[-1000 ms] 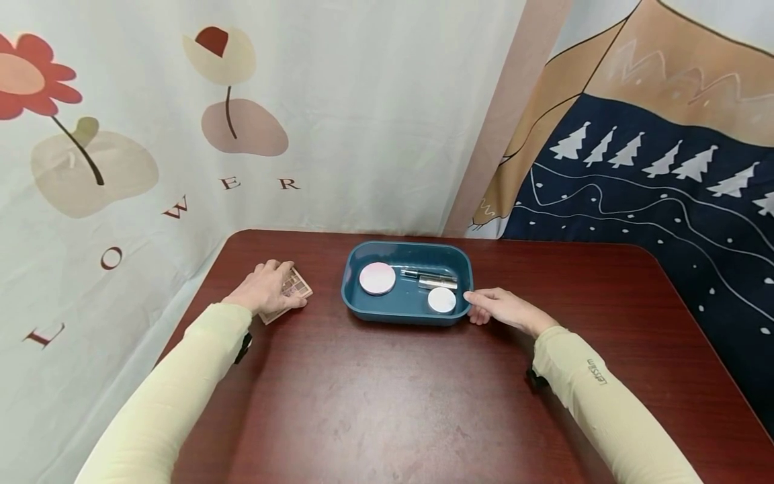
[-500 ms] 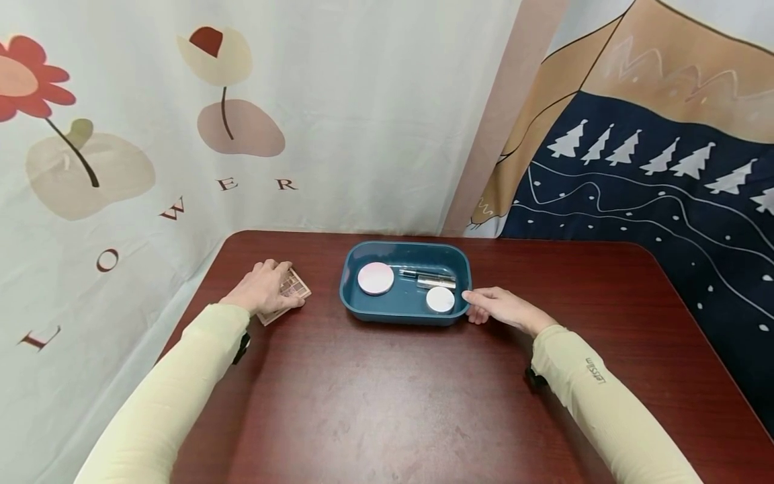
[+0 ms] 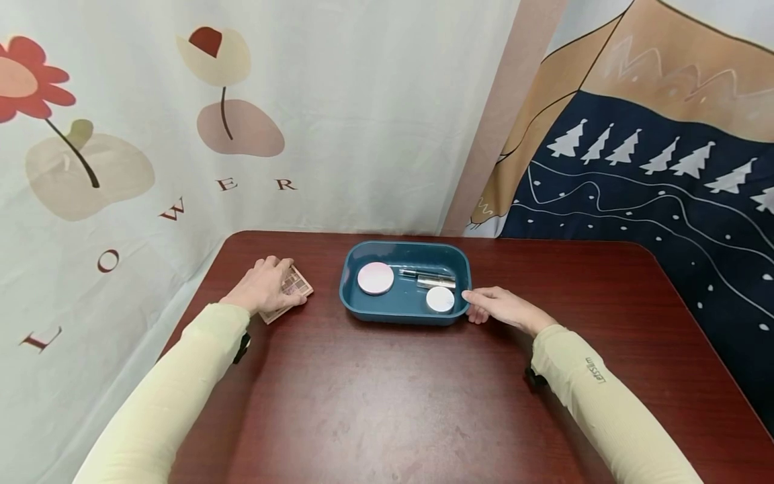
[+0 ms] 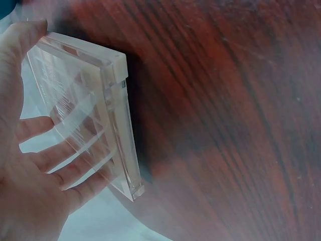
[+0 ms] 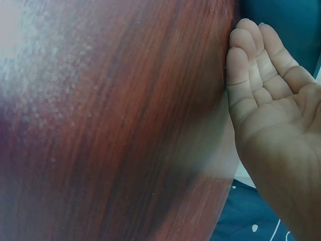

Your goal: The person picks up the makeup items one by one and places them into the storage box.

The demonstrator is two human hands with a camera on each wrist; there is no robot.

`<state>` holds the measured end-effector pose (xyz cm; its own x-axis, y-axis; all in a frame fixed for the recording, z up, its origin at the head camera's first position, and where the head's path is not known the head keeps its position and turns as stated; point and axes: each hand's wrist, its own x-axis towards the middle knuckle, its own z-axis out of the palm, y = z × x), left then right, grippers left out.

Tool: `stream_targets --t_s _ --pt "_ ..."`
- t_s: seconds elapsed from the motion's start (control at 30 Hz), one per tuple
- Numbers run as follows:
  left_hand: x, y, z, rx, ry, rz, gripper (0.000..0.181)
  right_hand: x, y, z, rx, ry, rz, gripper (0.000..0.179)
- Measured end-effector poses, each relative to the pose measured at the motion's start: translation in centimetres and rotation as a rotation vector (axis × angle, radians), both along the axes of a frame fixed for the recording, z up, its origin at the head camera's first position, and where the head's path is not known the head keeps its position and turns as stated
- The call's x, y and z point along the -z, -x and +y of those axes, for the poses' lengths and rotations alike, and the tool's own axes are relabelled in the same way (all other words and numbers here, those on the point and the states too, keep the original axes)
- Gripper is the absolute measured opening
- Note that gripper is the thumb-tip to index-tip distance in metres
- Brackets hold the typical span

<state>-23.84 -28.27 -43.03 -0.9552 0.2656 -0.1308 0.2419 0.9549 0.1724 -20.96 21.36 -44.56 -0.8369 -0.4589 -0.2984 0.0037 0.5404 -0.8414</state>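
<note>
My left hand (image 3: 264, 288) grips a clear-lidded eyeshadow palette (image 3: 294, 284) at the left of the table, thumb on the near side and fingers on the far side. In the left wrist view the palette (image 4: 85, 108) stands tilted between thumb and fingertips, its pans showing through the lid. On the other side, my right hand (image 3: 498, 308) holds the right end of a blue plastic bin (image 3: 402, 317), thumb at the rim and fingers curled against the outer wall. Inside the bin lie a pale pink round compact (image 3: 376, 278), a white round case (image 3: 440, 300) and slim silver-and-black tubes (image 3: 428, 279).
The dark red wooden table (image 3: 387, 403) reaches back to a printed curtain (image 3: 363, 134). A navy cloth with white trees (image 3: 641, 181) hangs along the right side. Between palette and bin lies a short stretch of tabletop.
The palette has shifted very slightly right in the left hand's grip over the last half second. My right hand and the bin keep their places; the head view has drifted a little.
</note>
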Motion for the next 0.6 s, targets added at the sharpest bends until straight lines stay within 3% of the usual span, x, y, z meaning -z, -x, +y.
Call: stream_targets --t_s 0.37,0.6 --pt "-0.5 0.4 0.6 0.033 -0.01 0.024 0.091 0.1 0.0 0.0 -0.001 -0.011 -0.005 0.042" --pt "-1.5 0.5 1.5 0.054 -0.011 0.059 0.091 -0.1 0.0 0.1 0.0 -0.014 -0.008 0.042"
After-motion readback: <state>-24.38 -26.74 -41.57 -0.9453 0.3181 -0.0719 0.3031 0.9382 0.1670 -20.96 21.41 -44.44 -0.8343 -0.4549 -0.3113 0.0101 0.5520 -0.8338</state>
